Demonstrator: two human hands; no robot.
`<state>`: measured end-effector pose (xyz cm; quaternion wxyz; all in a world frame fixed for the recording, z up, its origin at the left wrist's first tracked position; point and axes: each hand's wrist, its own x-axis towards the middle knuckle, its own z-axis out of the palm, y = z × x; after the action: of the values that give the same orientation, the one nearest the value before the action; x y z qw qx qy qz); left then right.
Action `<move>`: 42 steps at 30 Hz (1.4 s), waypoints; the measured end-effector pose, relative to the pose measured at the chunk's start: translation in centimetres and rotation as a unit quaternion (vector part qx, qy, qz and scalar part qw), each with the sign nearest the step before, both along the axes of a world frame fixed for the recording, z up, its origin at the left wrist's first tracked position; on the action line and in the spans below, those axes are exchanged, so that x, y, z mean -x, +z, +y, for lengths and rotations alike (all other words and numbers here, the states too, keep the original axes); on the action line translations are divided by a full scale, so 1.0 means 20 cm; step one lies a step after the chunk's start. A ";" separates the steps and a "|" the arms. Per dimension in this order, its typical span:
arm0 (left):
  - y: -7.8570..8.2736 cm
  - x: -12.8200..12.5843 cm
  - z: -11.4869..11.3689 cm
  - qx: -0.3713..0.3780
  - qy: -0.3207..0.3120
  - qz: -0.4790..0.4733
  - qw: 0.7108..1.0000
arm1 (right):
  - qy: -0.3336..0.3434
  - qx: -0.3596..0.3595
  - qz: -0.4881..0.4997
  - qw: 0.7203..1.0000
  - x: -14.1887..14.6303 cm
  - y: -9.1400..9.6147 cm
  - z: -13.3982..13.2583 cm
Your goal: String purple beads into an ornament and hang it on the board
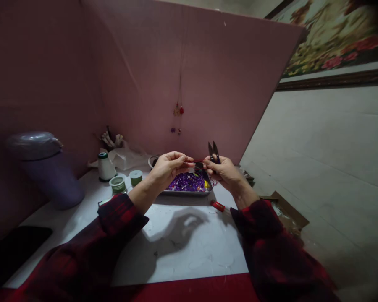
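Note:
A red cord (198, 161) runs between my two hands, above a tray (189, 193) of purple beads. My left hand (173, 164) pinches one end of the cord between thumb and fingers. In my right hand (222, 171) a pair of dark thread snips (213, 152) is held with the blades pointing up, while the thumb and fingertip grip the cord. A loose red tail hangs below the right hand. The inner side of the right palm is hidden.
Green thread spools (117, 184) and a white thread cone (106, 167) stand left of the tray. A purple tumbler (55, 176) is farther left. Near my right wrist lies a red-capped tool (218, 205). Beaded charms (178, 110) hang on the pink panel (145, 63) behind.

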<state>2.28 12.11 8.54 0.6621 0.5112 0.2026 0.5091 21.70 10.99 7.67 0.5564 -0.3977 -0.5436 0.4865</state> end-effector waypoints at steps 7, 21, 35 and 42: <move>-0.10 0.02 0.11 0.027 0.087 0.078 0.993 | -0.323 0.017 -0.231 0.918 -0.22 -0.15 0.17; -0.22 0.24 0.29 -0.234 0.296 0.570 0.730 | -0.367 -0.047 -0.511 0.776 -0.20 -0.16 0.17; -0.28 0.24 0.32 -0.248 0.259 0.643 0.677 | -0.352 -0.124 -0.504 0.779 -0.07 -0.13 0.12; -0.26 0.24 0.35 -0.177 0.263 0.537 0.782 | -0.334 -0.127 -0.497 0.791 -0.04 -0.12 0.11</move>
<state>-2.52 19.20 3.37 0.1843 0.7370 0.5583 0.3334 22.59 13.19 5.21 0.3826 -0.6674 -0.6353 -0.0679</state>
